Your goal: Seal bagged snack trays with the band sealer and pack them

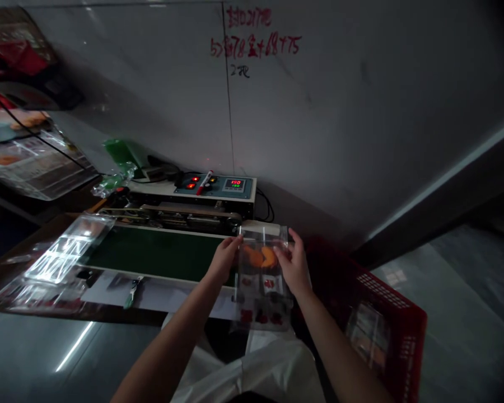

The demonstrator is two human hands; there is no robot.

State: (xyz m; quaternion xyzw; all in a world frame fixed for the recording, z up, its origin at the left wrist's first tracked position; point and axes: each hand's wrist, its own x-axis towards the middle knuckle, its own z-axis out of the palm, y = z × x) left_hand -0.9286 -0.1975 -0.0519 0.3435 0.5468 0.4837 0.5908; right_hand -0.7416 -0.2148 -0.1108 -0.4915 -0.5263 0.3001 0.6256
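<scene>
Clear plastic bag [262, 280] is what I have between my two hands on the head camera, held upright in front of the right end of the green conveyor belt [155, 252] of a band sealer [193, 215]. Orange and red printed packets show through the film, though I cannot read them. My left hand [224, 258] pinches the bag's left edge near the top, its fingers closed on the film. My right hand [293, 264] grips the right side the same way, fingers curled over the edge, neither hand released.

Behind the belt sits the sealer's control panel [214, 187], with lit red readouts and a red-and-white marker [204, 182] lying across it. A stack of clear plastic bags [56, 254] lies on the table [37, 305] left of the belt. A green-handled tool [132, 294] rests on white paper [121, 294] just below it. A red plastic crate [373, 313] stands to my right, holding packaged goods [367, 336].
</scene>
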